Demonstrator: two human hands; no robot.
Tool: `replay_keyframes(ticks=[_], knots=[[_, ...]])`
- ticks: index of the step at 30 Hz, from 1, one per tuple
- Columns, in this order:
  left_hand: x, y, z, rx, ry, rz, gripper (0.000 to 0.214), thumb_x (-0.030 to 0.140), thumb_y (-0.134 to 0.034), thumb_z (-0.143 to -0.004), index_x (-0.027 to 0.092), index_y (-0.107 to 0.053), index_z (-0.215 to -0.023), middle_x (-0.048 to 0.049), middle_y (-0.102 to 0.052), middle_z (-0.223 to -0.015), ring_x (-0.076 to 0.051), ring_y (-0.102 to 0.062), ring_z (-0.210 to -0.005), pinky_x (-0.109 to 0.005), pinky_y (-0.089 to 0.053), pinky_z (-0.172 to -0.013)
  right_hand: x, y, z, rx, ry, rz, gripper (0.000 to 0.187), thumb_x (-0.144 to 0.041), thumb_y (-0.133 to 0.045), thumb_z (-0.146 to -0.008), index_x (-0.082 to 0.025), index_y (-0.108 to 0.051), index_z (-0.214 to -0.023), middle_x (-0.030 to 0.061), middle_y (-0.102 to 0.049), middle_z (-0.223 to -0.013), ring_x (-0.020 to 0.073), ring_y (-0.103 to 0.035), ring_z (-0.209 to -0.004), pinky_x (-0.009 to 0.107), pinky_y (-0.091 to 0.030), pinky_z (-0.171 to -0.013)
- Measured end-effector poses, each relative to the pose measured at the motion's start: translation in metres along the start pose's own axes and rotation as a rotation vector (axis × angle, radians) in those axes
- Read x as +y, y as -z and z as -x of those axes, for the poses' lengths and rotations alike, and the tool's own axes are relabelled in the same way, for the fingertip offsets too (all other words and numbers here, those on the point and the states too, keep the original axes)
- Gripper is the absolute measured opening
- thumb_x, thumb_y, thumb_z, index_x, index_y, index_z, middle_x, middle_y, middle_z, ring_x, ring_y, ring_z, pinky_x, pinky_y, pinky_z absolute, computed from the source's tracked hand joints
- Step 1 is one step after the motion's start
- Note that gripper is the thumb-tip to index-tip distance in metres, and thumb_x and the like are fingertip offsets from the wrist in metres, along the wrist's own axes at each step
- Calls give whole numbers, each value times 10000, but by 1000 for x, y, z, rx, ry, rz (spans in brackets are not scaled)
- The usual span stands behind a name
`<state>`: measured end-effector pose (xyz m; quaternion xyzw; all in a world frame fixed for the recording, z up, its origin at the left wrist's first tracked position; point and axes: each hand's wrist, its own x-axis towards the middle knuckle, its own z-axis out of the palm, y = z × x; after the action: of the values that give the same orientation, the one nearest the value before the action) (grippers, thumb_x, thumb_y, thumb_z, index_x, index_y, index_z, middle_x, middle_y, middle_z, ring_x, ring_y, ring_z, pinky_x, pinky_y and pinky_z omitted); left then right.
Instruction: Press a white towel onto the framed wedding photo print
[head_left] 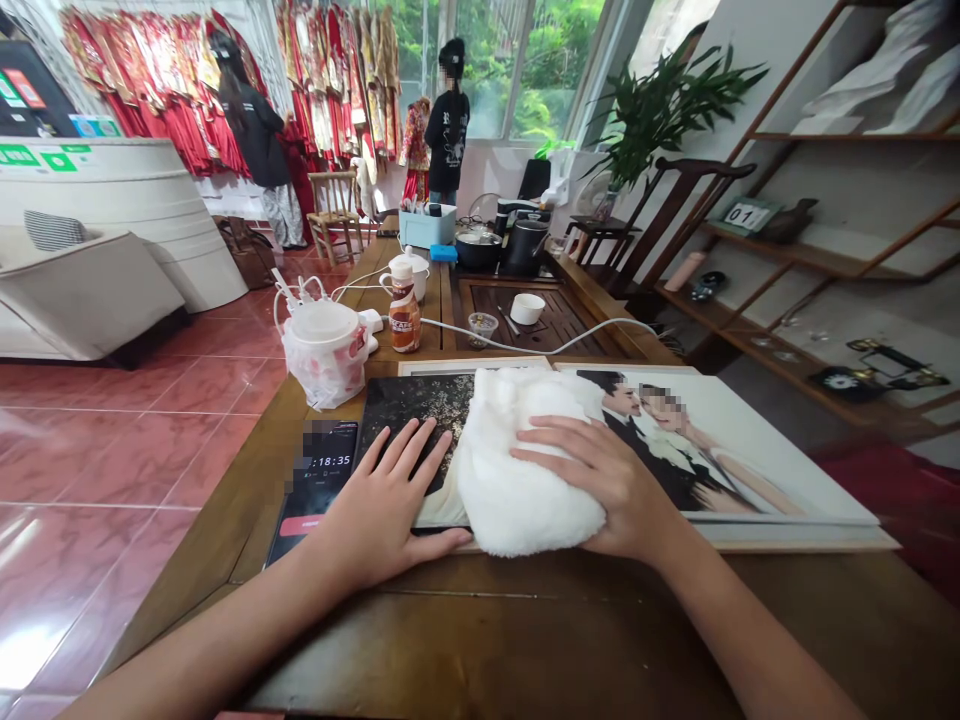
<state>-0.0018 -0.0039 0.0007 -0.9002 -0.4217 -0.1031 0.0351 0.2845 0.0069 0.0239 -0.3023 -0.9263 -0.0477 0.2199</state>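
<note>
My left hand [397, 490] lies flat with fingers spread on a dark photo panel [390, 400], its thumb along the near edge. A white fluffy cloth [499, 480] covers the right part of that panel. My right hand [600, 475] is curled over the cloth and grips it, pressing it down; the thumb is hidden. To the right lies a large framed wedding photo [757, 420], showing two people in black and white clothes. The cloth overlaps its left side. Beside my left forearm a phone [319, 475] with a lit timer rests on the table.
The wooden table [465, 640] also bears a bagged white tub [326, 345], a brown bottle [405, 310], a white bowl [527, 308], a black pot [478, 248] and a white cable [600, 325]. Two people [448, 130] stand farther back near hanging red garments. Shelves [825, 260] stand at the right.
</note>
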Motion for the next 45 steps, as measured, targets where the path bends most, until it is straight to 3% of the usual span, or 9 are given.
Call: replay_keyframes(ticks=[5,11,17,23,28,35,41,45], knots=[[0,1,1,-29,-8,-20,863,712,-397,-884,136,-288,-1517,-145,-291,-1561,-329,-253,-1439,-497,-236,-1152,-4,-2,-1,-42,67,-44,555,-455,-589,-813,-255,-528,-1326,90,-608,-1313,313,-510,-1262,463,-401,-974],[0,0,0,16,0,-11,913,775,-348,-862,142,-290,-1518,-146,-321,-1548,-330,-264,-1434,-497,-226,-1155,3,1,0,14,-15,-10,582,-480,-663,-774,-221,-562,-1285,114,-619,-1285,320,-532,-1233,453,-416,-980],[0,1,0,-29,-5,-13,857,713,-402,-881,150,-292,-1517,-135,-300,-1559,-328,-257,-1438,-497,-239,-1152,-4,-2,-2,-44,66,-53,550,-431,-591,-806,-251,-530,-1322,90,-606,-1316,309,-515,-1256,446,-405,-964],[0,0,0,-21,9,-4,922,769,-333,-870,123,-266,-1524,-159,-267,-1567,-341,-238,-1443,-526,-212,-1155,4,0,1,0,-10,-5,576,-428,-660,-779,-210,-532,-1297,124,-603,-1299,324,-504,-1252,462,-386,-980],[-1,0,1,-51,-3,-18,870,717,-392,-882,141,-272,-1524,-137,-260,-1574,-328,-230,-1448,-502,-220,-1157,-4,-3,0,-58,83,-48,577,-455,-582,-807,-252,-499,-1341,90,-603,-1318,319,-499,-1261,458,-363,-963],[0,0,0,-46,13,-14,926,774,-318,-871,127,-247,-1530,-156,-246,-1573,-337,-223,-1449,-529,-208,-1156,7,-1,3,18,-11,-2,571,-472,-622,-806,-206,-518,-1301,129,-603,-1288,320,-505,-1243,455,-371,-970],[-1,1,1,-73,-6,-27,884,716,-378,-889,115,-258,-1526,-158,-238,-1575,-342,-218,-1450,-528,-225,-1153,-3,-3,0,-50,85,-63,555,-465,-559,-830,-253,-488,-1338,90,-601,-1311,311,-493,-1261,453,-345,-962],[0,0,0,-51,8,-13,916,758,-329,-879,118,-248,-1529,-159,-230,-1576,-345,-213,-1451,-544,-218,-1152,5,0,2,-5,8,-24,541,-436,-608,-816,-220,-511,-1303,117,-598,-1296,309,-506,-1246,445,-362,-965]])
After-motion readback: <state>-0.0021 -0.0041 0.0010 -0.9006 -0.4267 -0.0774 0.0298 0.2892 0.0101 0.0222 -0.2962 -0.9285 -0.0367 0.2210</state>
